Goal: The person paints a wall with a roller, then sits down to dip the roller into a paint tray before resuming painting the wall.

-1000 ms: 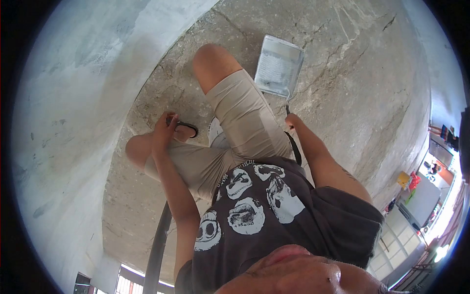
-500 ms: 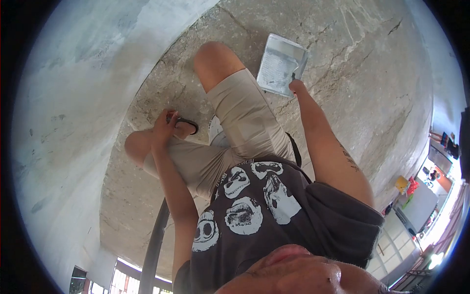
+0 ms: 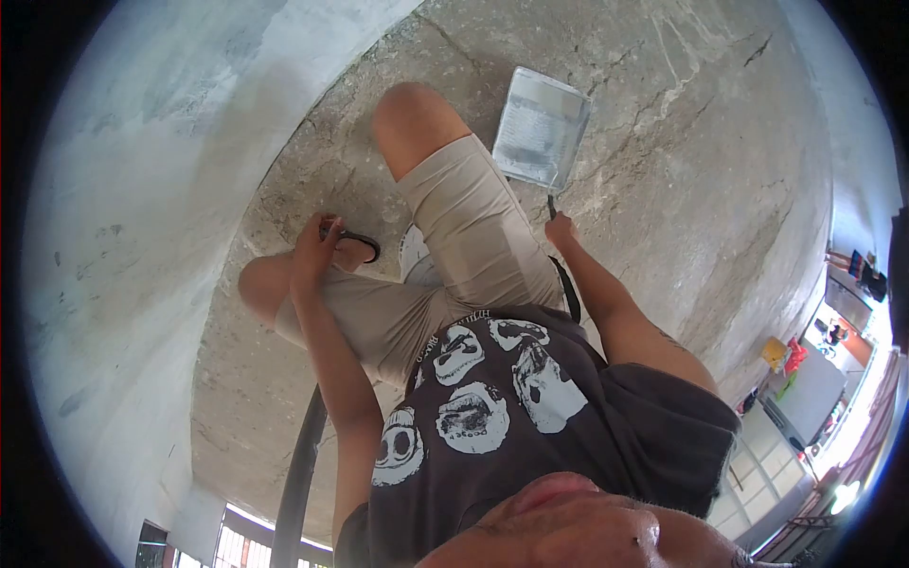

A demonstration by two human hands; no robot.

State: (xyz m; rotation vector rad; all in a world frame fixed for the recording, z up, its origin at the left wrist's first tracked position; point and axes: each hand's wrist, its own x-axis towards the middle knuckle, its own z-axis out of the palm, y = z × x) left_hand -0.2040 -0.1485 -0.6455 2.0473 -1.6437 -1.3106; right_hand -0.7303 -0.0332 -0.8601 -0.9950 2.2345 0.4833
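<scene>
My right hand (image 3: 561,228) is closed round the dark handle (image 3: 551,205) of a tool like a paint roller. Its thin metal frame reaches the near edge of a pale tray (image 3: 503,150), which lies on the concrete floor and has greyish-white paint in it. The roller head cannot be told apart from the paint. My left hand (image 3: 315,248) is beside my bent left knee, above a foot in a black sandal (image 3: 368,243). Its fingers are curled; what they hold, if anything, is too small to make out.
A pale, patchy wall (image 3: 142,189) rises on the left. Between my legs a white round thing (image 3: 414,254) is partly hidden. A grey pole (image 3: 301,469) stands at the lower left. At the far right are a person (image 3: 866,276), a yellow item (image 3: 775,353) and furniture.
My right hand has drawn back from the tray toward my body with the handle, showing more of it. My left hand has hardly moved.
</scene>
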